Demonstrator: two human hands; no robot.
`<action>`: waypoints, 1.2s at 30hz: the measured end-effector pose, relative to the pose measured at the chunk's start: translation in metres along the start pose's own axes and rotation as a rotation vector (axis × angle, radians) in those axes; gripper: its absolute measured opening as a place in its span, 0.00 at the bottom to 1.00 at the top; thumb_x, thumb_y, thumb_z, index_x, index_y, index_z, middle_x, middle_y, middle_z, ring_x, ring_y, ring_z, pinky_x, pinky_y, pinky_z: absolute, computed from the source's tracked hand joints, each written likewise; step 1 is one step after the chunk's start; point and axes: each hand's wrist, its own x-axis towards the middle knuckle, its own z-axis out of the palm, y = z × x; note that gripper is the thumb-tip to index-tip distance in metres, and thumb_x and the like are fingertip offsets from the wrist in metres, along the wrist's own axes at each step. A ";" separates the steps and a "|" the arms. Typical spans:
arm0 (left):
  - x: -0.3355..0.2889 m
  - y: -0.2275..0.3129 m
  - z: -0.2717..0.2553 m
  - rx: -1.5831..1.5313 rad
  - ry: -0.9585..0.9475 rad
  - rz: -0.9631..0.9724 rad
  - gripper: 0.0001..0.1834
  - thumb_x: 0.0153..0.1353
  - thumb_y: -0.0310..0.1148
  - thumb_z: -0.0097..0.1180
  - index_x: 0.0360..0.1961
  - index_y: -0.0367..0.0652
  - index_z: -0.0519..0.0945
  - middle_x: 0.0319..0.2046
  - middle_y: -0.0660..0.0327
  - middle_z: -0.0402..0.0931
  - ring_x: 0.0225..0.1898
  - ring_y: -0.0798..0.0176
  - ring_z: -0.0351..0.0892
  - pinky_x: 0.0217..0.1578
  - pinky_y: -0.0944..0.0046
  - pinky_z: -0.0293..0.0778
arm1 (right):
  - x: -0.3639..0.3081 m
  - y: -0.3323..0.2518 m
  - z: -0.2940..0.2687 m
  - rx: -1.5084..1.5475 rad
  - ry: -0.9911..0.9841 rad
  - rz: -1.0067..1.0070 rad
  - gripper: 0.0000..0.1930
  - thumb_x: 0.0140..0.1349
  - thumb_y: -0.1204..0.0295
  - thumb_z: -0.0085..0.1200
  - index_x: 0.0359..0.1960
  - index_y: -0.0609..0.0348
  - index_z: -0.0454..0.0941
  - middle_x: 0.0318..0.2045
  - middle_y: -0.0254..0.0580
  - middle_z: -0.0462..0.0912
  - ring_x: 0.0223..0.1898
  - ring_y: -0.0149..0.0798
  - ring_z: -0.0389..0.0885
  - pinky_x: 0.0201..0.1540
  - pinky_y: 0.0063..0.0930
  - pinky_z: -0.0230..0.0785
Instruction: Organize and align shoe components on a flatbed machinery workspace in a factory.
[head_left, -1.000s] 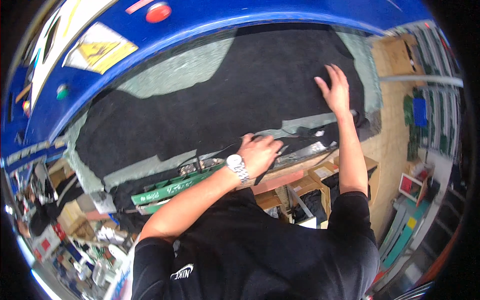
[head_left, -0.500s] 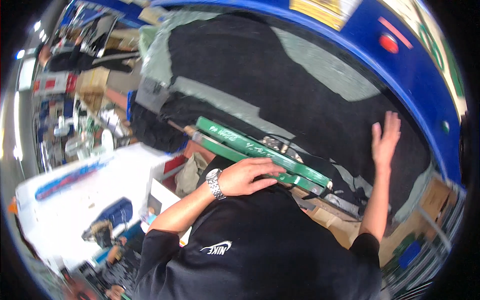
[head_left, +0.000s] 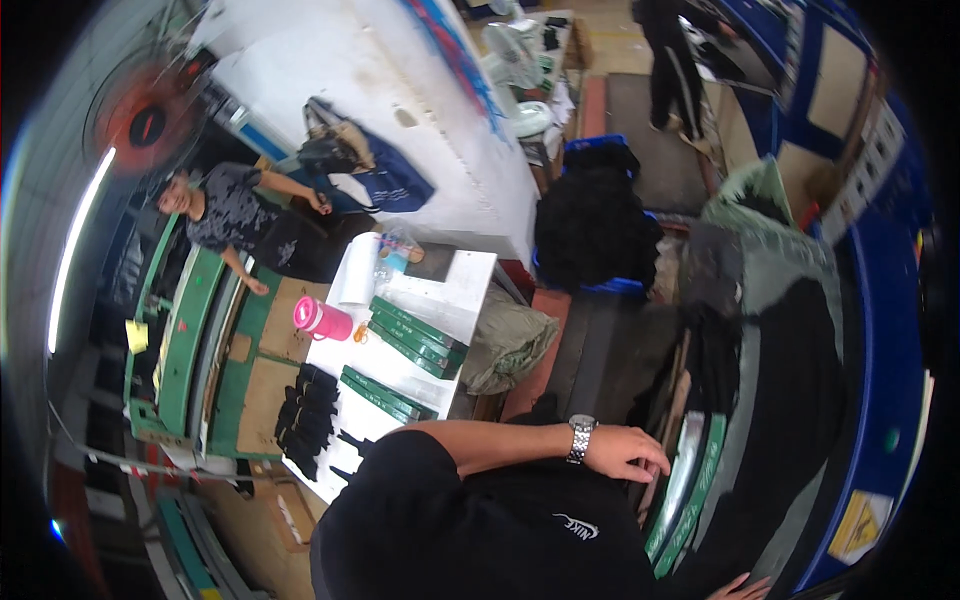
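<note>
Head view, tilted hard to the person's left, shows the left hand [head_left: 628, 452] with a metal wristwatch [head_left: 580, 438] resting its curled fingers on the upper end of a long green frame [head_left: 690, 490]. The fingers bend over the frame's edge rather than wrap it, so the hand looks loosely closed on the frame; a firm clasp cannot be confirmed. The frame lies along the near edge of a black cloth [head_left: 790, 400] spread over the bed of a blue machine [head_left: 885, 330].

Only the fingertips of the right hand [head_left: 740, 588] show at the bottom edge, just beyond the lower end of the frame, spread flat on the black cloth and holding nothing.

To the left of the frame stands a white table [head_left: 440, 300] with more green frames [head_left: 415, 335] stacked on it, a pink flask [head_left: 322, 319], a roll of white paper [head_left: 358, 270] and a pile of small black pieces [head_left: 305, 415]. Another person [head_left: 230, 215] sits beyond that table; a third stands far off at the top.

With the head turned away from the frame, the loose left hand could let it slide off the cloth, or the cloth could wrinkle under the pressing right fingertips.
</note>
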 end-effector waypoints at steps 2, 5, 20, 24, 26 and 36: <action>-0.027 -0.012 -0.008 -0.015 0.081 -0.010 0.17 0.65 0.31 0.55 0.53 0.37 0.77 0.38 0.55 0.79 0.39 0.56 0.81 0.43 0.58 0.77 | 0.001 -0.028 0.005 0.073 0.072 -0.053 0.30 0.71 0.50 0.46 0.57 0.68 0.75 0.60 0.66 0.72 0.55 0.69 0.73 0.60 0.63 0.62; -0.063 -0.036 -0.022 0.006 0.153 0.017 0.17 0.64 0.32 0.57 0.52 0.37 0.77 0.37 0.55 0.79 0.38 0.56 0.80 0.42 0.58 0.76 | -0.013 -0.031 0.023 0.085 -0.571 0.237 0.37 0.68 0.45 0.49 0.70 0.57 0.62 0.68 0.59 0.64 0.68 0.67 0.60 0.65 0.64 0.55; -0.210 -0.120 -0.095 -0.095 0.569 -0.183 0.16 0.66 0.33 0.54 0.52 0.37 0.77 0.37 0.56 0.82 0.39 0.60 0.82 0.43 0.60 0.77 | 0.051 -0.054 0.072 0.453 -0.061 -0.119 0.27 0.71 0.52 0.48 0.56 0.65 0.77 0.48 0.63 0.81 0.50 0.62 0.79 0.55 0.49 0.71; -0.217 -0.125 -0.116 -0.118 0.555 -0.226 0.16 0.67 0.32 0.51 0.54 0.41 0.78 0.35 0.55 0.84 0.39 0.61 0.83 0.43 0.60 0.76 | 0.063 -0.118 -0.004 0.523 -0.214 -0.034 0.23 0.70 0.56 0.51 0.49 0.68 0.82 0.41 0.64 0.84 0.43 0.61 0.83 0.49 0.44 0.76; -0.223 -0.125 -0.117 -0.177 0.575 -0.301 0.16 0.69 0.32 0.49 0.55 0.42 0.78 0.31 0.60 0.81 0.35 0.66 0.80 0.40 0.63 0.75 | 0.081 -0.180 -0.060 0.546 -0.288 -0.013 0.20 0.70 0.60 0.51 0.44 0.70 0.83 0.39 0.63 0.85 0.41 0.62 0.83 0.46 0.45 0.76; -0.197 -0.134 -0.130 -0.237 0.378 -0.439 0.16 0.72 0.39 0.50 0.54 0.42 0.78 0.29 0.66 0.79 0.30 0.74 0.78 0.34 0.70 0.72 | 0.010 -0.184 0.021 0.812 -0.242 0.118 0.20 0.70 0.69 0.50 0.22 0.73 0.67 0.16 0.60 0.68 0.18 0.60 0.66 0.25 0.47 0.56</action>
